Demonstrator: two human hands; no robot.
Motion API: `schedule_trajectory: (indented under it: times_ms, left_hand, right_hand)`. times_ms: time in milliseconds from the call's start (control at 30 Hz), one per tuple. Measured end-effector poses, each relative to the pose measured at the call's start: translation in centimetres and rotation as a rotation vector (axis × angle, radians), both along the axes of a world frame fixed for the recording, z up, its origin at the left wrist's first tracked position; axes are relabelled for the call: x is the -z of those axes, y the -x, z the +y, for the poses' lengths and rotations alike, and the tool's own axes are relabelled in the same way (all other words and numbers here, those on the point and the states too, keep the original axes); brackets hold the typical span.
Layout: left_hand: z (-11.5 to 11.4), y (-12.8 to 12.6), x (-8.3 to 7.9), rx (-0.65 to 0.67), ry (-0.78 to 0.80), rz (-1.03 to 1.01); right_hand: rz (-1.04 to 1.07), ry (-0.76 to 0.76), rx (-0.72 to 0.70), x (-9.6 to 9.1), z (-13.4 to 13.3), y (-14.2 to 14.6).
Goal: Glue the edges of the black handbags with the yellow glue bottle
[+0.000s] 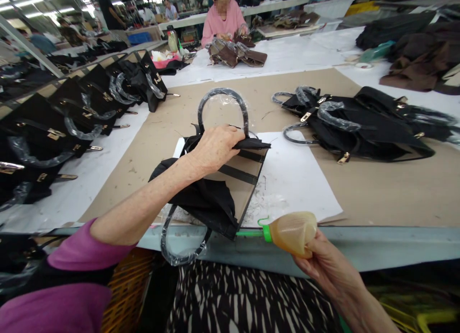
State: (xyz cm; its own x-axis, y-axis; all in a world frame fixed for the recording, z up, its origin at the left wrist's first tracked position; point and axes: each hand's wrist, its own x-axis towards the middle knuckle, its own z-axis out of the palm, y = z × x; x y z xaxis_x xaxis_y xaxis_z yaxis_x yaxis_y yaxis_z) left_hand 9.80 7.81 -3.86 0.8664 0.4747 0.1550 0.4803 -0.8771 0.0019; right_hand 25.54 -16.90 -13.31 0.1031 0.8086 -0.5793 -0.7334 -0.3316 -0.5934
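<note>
A black handbag [204, 199] lies on its side in front of me, its beige panel with black strips facing right. One plastic-wrapped handle [223, 96] stands up at the far end; the other wrapped handle [165, 242] hangs over the table edge. My left hand [219, 146] grips the bag's upper edge, fingers curled over it and partly hidden. In my right hand [319, 256] is a squeeze bottle [293, 232] of amber liquid, held by its base. Its green nozzle points left, with the tip at the bag's near lower corner; whether it touches is unclear.
Black handbags [86, 108] stand in a row at left, metal clasps jutting out. More black bags [359, 122] lie at right. White paper [302, 175] is under the bag, on brown board [388, 189]. Across the table a person in pink [223, 21] handles brown bags [233, 52].
</note>
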Motion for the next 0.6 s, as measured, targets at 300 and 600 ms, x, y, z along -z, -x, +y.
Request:
schedule_trajectory:
  times_ms: [300, 600]
  left_hand:
    - [0.03, -0.09, 0.08, -0.010, 0.008, -0.002]
    - [0.21, 0.01, 0.34, -0.003, -0.001, -0.025]
  right_hand:
    - [0.127, 0.060, 0.189, 0.19, -0.25, -0.13]
    - [0.282, 0.171, 0.247, 0.10, -0.14, 0.61]
